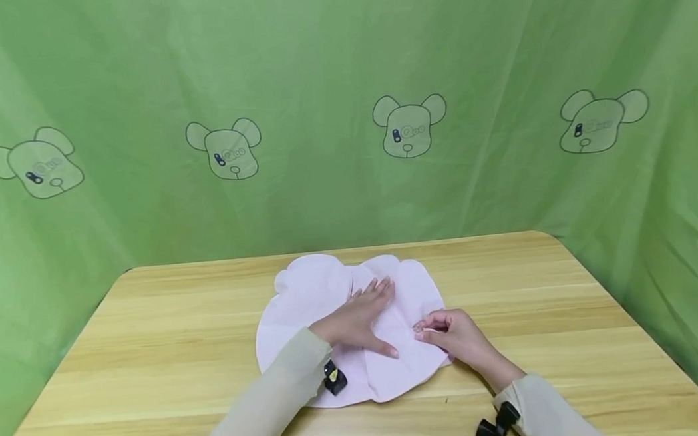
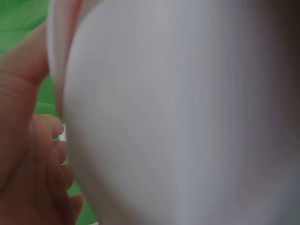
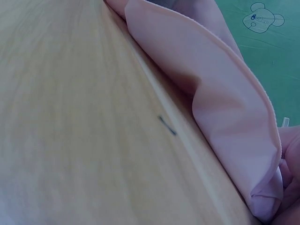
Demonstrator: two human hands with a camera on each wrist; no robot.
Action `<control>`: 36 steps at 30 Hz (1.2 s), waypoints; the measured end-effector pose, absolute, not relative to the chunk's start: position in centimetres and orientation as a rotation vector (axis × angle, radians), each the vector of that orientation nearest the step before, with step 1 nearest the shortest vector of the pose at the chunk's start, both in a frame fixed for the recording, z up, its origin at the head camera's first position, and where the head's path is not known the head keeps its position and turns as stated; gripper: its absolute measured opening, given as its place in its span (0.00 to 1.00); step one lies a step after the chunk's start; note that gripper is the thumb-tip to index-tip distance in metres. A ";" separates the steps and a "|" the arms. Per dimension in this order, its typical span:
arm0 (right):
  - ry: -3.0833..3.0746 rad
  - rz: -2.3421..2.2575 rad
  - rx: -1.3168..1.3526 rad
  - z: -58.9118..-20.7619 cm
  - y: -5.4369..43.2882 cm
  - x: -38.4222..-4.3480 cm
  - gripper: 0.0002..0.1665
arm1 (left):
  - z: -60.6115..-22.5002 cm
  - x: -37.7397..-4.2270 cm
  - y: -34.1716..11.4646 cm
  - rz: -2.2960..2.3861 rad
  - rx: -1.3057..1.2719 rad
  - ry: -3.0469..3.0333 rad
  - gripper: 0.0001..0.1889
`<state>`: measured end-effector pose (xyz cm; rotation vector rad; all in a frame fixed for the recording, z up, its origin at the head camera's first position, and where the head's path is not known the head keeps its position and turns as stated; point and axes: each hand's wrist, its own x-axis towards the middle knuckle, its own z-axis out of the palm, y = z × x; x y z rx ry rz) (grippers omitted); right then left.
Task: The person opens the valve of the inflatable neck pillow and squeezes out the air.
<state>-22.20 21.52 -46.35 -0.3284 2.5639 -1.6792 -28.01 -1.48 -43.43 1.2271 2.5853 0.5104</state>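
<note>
A pale pink cloth with a rounded, scalloped outline lies on the table, creased down its middle. On its right half my left hand rests with fingers spread and thumb out to the side. Near the cloth's right edge my right hand pinches the material between thumb and forefinger. In the right wrist view the cloth curls up from the table along its edge, with part of the right hand behind it. Cloth fills most of the left wrist view, beside the left hand.
The cloth lies on a light wood-grain table with rounded far corners. Behind and on both sides hangs a green curtain with printed bear heads. A small dark mark shows on the tabletop near the cloth's edge.
</note>
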 end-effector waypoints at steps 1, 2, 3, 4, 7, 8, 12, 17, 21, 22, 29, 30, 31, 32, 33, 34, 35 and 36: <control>2.563 -1.682 -0.346 -46.4 21.5 -22.2 0.09 | -43.5 -28.2 -1.1 0.498 1.225 2.588 0.64; 2.564 -1.685 -0.365 -46.5 21.5 -22.2 0.09 | -43.6 -28.5 -0.8 0.491 1.224 2.594 0.65; 2.566 -1.688 -0.379 -46.6 21.5 -22.3 0.09 | -43.7 -28.7 -0.5 0.489 1.226 2.599 0.66; 2.567 -1.690 -0.383 -46.6 21.6 -22.3 0.09 | -43.8 -29.0 -0.3 0.490 1.231 2.604 0.66; 2.567 -1.699 -0.416 -46.6 21.5 -22.3 0.09 | -44.0 -29.6 0.4 0.475 1.250 2.610 0.68; 2.562 -1.703 -0.424 -46.6 21.5 -22.3 0.09 | -44.1 -29.7 0.6 0.475 1.254 2.603 0.68; 2.543 -1.718 -0.438 -46.5 21.5 -22.2 0.09 | -44.3 -30.0 1.0 0.468 1.254 2.564 0.68; 2.545 -1.714 -0.427 -46.5 21.7 -22.3 0.09 | -44.3 -30.1 1.4 0.486 1.213 2.506 0.66; 2.554 -1.712 -0.419 -46.4 21.7 -22.2 0.08 | -44.3 -30.2 1.6 0.487 1.181 2.470 0.64; 2.558 -1.707 -0.421 -46.4 21.7 -22.2 0.08 | -44.2 -30.2 1.6 0.487 1.174 2.464 0.64; 2.576 -1.676 -0.409 -46.5 21.7 -22.3 0.08 | -44.0 -30.0 1.8 0.417 1.167 2.449 0.62; 2.578 -1.669 -0.402 -46.5 21.6 -22.3 0.08 | -44.0 -30.0 1.8 0.406 1.165 2.449 0.62; 2.579 -1.661 -0.399 -46.5 21.6 -22.4 0.08 | -44.0 -30.0 1.8 0.396 1.162 2.448 0.62; 2.583 -1.655 -0.396 -46.5 21.6 -22.4 0.08 | -44.1 -30.0 1.8 0.381 1.159 2.450 0.62; 2.587 -1.647 -0.397 -46.5 21.7 -22.3 0.08 | -44.1 -30.0 1.8 0.366 1.157 2.451 0.62; 2.590 -1.643 -0.399 -46.5 21.7 -22.3 0.08 | -44.2 -30.0 1.9 0.353 1.156 2.454 0.61; 2.592 -1.639 -0.401 -46.5 21.7 -22.3 0.07 | -44.2 -30.0 1.9 0.341 1.154 2.458 0.61; 2.592 -1.637 -0.403 -46.5 21.7 -22.3 0.07 | -44.2 -30.0 2.0 0.327 1.154 2.461 0.61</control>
